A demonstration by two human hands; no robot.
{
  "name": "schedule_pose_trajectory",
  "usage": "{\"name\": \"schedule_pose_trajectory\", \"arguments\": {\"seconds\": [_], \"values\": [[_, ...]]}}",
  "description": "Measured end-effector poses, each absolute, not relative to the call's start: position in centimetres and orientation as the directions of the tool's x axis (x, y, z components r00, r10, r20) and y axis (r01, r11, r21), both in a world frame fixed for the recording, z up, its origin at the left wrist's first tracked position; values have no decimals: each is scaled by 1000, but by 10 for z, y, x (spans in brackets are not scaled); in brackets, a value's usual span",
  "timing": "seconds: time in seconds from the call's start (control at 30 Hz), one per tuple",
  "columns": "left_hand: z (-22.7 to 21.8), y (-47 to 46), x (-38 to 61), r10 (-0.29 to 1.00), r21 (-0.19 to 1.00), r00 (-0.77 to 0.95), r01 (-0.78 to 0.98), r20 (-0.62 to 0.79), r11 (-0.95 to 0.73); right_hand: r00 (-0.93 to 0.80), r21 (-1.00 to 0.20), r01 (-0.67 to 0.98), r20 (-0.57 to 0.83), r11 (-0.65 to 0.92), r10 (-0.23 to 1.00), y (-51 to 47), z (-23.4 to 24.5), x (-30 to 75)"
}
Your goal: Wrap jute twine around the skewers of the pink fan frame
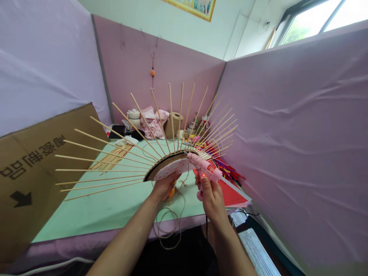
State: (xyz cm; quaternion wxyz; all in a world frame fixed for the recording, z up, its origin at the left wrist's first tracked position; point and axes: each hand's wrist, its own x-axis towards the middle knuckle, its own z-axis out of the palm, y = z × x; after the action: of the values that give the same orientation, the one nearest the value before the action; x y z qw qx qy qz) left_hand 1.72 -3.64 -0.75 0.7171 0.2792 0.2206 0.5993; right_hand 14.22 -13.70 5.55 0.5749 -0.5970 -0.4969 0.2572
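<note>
In my right hand [212,195] is a pink glue gun [205,166], its small light glowing orange. Its nozzle points left at the rim of a round base [172,168] with pale dotted fabric and a dark, twine-wrapped edge. Thin wooden sticks [123,115] fan outward all around that rim. My left hand [166,186] grips the base from below, its fingers partly hidden behind it. Loose jute twine [168,226] hangs in loops from the base past the table edge. Something orange-yellow [172,190], perhaps scissor handles, shows beside my left hand.
Spare sticks [113,157] lie on the green tabletop [115,203]. A twine spool [174,124], pink cloth [151,120] and a white jar [133,118] stand at the back. Red sheets [232,191] and colourful strips [230,168] lie right. Cardboard [43,172] leans left; partitions [301,134] enclose the table.
</note>
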Motion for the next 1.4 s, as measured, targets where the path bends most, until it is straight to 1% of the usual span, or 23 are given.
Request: {"name": "schedule_pose_trajectory", "arguments": {"seconds": [0.13,0.47,0.8,0.93,1.0,1.07,1.13,1.2,1.27,1.3,1.33,1.37,1.4], "values": [[-10,-36,17,979,666,200,-735,33,128,351,-947,283,248,151,903,-135,49,143],[-11,-36,18,979,651,203,-748,33,133,353,-937,323,249,131,902,-134,50,143],[-7,-36,18,983,641,185,-755,9,136,348,-927,343,277,154,896,-132,48,143],[-5,-37,18,983,646,183,-750,-3,142,255,-956,243,228,166,940,-140,53,138],[-6,-38,18,984,640,180,-755,-8,144,209,-962,194,233,193,950,-145,51,135],[-7,-37,18,987,621,159,-772,-19,137,238,-954,172,281,245,930,-148,47,134],[-7,-35,18,992,592,121,-797,-44,124,333,-941,177,332,287,883,-145,43,140],[-8,-32,18,995,555,77,-825,-70,103,460,-920,261,386,294,800,-136,41,154],[-8,-29,17,995,517,42,-852,-87,82,554,-861,453,474,230,685,-121,39,176],[-8,-27,17,995,497,28,-865,-91,70,571,-804,573,529,157,628,-112,37,188],[-8,-26,16,996,479,13,-876,-93,57,545,-717,694,576,57,608,-102,35,199],[-7,-24,15,996,464,-1,-885,-94,43,518,-611,788,586,-80,623,-92,31,209],[-7,-23,15,995,450,-14,-893,-95,31,501,-488,842,548,-231,670,-83,26,217]]}}
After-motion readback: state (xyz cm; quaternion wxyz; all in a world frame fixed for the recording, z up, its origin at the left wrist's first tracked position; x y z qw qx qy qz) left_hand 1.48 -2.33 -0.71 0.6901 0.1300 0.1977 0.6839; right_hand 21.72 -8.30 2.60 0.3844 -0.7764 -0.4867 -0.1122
